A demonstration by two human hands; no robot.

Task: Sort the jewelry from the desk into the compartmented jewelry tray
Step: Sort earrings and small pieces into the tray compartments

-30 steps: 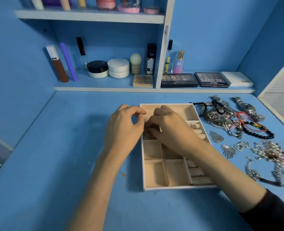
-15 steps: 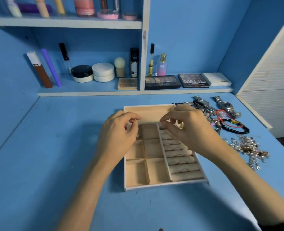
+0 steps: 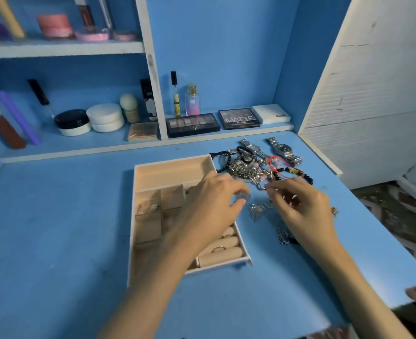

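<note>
On the blue desk (image 3: 55, 228) the beige compartmented tray (image 3: 170, 165) sits left of centre, and the loose jewelry pile (image 3: 246, 167) lies just beside its far right corner: tangled silver chains, a red cord bracelet (image 3: 274, 165), black beads (image 3: 302, 174) and a steel watch (image 3: 284, 150) at the back. The left hand (image 3: 212, 204) reaches across the tray's right side toward the pile. Its thumb and forefinger stand a little apart with a small silver leaf-shaped piece (image 3: 242, 196) in the gap, but blur hides whether they touch it. The right hand (image 3: 302, 209) hovers over the desk near the pile with fingers curled downward. I cannot tell whether it pinches anything. A second silver leaf piece (image 3: 256, 211) lies on the desk between the two hands. Inside the tray, a ring (image 3: 218, 248) sits in the padded rolls, and something pale and glinting lies in a left compartment (image 3: 148, 207). On the shelf behind, one dark palette (image 3: 238, 118) reads "MATTE" — the longer palette (image 3: 192, 124) beside it carries lettering too blurred to read.
</note>
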